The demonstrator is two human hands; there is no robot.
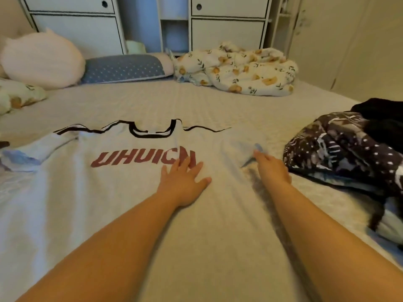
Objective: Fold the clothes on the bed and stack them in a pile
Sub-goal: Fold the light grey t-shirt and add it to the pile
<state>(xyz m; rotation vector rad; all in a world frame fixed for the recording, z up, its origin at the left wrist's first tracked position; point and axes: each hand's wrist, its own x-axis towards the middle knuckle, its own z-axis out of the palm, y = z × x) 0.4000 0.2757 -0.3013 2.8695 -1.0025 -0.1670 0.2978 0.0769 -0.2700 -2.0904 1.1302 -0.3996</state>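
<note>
The white T-shirt [130, 192] is spread face up on the bed [152, 101], soft, light and easily creased; it is best taken at sleeve and hem edges. The left hand [183, 182] is pressed flat, fingers spread, its fingertips on red lettering read as "UHUICN". The right sleeve's edge seems pinched by the right hand [272, 168]. Beyond those fingers, dark patterned clothes [340, 153] are heaped

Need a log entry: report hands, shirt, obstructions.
Left hand flat, pressing the white red-lettered T-shirt. Right hand pinching its right sleeve. Shirt spread out, unfolded. Dark patterned clothes heap lies alongside, right.
</note>
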